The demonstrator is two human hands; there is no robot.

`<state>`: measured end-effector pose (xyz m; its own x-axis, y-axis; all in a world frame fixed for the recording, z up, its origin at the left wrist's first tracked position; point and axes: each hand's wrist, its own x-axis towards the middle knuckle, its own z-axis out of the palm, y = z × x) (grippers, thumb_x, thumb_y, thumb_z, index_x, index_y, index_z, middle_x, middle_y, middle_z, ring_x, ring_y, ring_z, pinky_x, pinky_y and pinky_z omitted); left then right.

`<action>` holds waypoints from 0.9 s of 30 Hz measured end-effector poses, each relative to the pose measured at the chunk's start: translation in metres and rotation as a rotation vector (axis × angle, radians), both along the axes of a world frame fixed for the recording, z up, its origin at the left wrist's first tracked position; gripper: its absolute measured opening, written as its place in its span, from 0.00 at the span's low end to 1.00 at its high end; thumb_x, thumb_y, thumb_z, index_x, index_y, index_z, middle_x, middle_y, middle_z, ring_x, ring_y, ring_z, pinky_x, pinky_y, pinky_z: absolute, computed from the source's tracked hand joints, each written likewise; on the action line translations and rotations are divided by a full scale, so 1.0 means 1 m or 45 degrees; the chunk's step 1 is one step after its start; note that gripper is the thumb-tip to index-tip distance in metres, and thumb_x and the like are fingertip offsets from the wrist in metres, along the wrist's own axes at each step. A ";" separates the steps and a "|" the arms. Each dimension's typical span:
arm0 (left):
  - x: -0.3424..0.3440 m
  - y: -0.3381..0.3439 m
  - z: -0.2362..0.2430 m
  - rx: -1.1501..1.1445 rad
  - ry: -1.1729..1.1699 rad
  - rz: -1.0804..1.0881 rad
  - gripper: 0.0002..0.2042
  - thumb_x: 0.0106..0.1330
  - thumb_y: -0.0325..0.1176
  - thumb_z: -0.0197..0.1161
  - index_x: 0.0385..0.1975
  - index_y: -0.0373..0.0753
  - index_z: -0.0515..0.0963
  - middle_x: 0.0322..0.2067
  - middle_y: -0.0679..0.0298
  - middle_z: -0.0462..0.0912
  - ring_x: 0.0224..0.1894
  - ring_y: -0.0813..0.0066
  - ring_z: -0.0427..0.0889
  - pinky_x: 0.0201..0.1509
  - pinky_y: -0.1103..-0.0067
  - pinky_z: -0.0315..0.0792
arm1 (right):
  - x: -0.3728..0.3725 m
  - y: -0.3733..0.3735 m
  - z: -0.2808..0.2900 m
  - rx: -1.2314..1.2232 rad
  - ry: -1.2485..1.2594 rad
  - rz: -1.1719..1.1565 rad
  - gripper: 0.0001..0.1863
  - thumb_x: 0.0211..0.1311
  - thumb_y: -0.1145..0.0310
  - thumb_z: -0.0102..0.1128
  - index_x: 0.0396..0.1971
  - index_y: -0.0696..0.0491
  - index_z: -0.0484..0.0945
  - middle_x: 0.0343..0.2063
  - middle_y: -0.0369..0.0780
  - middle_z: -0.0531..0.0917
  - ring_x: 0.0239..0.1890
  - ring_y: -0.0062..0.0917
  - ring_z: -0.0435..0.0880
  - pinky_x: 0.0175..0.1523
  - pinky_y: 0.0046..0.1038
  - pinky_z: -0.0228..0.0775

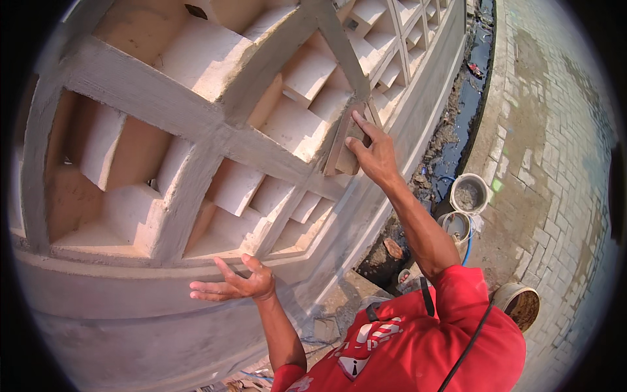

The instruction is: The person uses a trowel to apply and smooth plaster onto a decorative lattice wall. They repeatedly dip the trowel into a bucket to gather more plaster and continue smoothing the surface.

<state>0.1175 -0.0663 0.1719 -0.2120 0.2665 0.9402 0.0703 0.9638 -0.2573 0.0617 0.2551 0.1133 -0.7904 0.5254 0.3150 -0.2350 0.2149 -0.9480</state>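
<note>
Red shirt (418,346) nearest; R hand (371,153) presses float (346,147) on lattice wall (196,130).

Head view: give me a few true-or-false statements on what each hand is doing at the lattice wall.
1. The right hand presses a small flat float against a diagonal bar of the lattice wall. True.
2. The left hand grips a bucket. False: it is open and holds nothing, palm up by the wall's lower ledge.
3. Buckets stand on the ground beside the paving. True.
4. The person's shirt is blue. False: it is red.
</note>
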 end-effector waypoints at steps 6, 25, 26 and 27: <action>0.000 -0.005 -0.001 -0.032 0.017 0.007 0.23 0.65 0.44 0.57 0.56 0.39 0.74 0.70 0.36 0.43 0.73 0.35 0.38 0.67 0.40 0.41 | 0.060 -0.062 -0.015 0.190 -0.144 0.369 0.30 0.54 0.68 0.64 0.59 0.56 0.73 0.36 0.48 0.81 0.35 0.38 0.80 0.45 0.32 0.71; 0.000 -0.007 -0.001 -0.036 0.004 0.025 0.23 0.67 0.48 0.56 0.56 0.39 0.74 0.70 0.36 0.43 0.72 0.34 0.38 0.66 0.39 0.41 | 0.042 -0.035 -0.007 -0.190 -0.085 0.151 0.30 0.53 0.70 0.62 0.59 0.59 0.73 0.43 0.49 0.83 0.45 0.28 0.82 0.54 0.28 0.71; 0.001 -0.006 0.000 -0.035 0.001 0.028 0.23 0.67 0.48 0.55 0.55 0.39 0.74 0.70 0.36 0.43 0.72 0.34 0.38 0.66 0.39 0.41 | 0.033 -0.017 -0.004 -0.225 -0.072 0.060 0.29 0.53 0.70 0.62 0.59 0.59 0.73 0.42 0.49 0.83 0.44 0.27 0.82 0.53 0.28 0.71; 0.001 -0.005 0.000 -0.031 -0.004 0.028 0.23 0.67 0.49 0.55 0.55 0.39 0.74 0.70 0.36 0.43 0.72 0.34 0.38 0.66 0.39 0.41 | 0.022 0.002 0.001 -0.294 0.005 0.023 0.29 0.53 0.70 0.62 0.58 0.59 0.73 0.42 0.49 0.84 0.43 0.26 0.82 0.52 0.27 0.72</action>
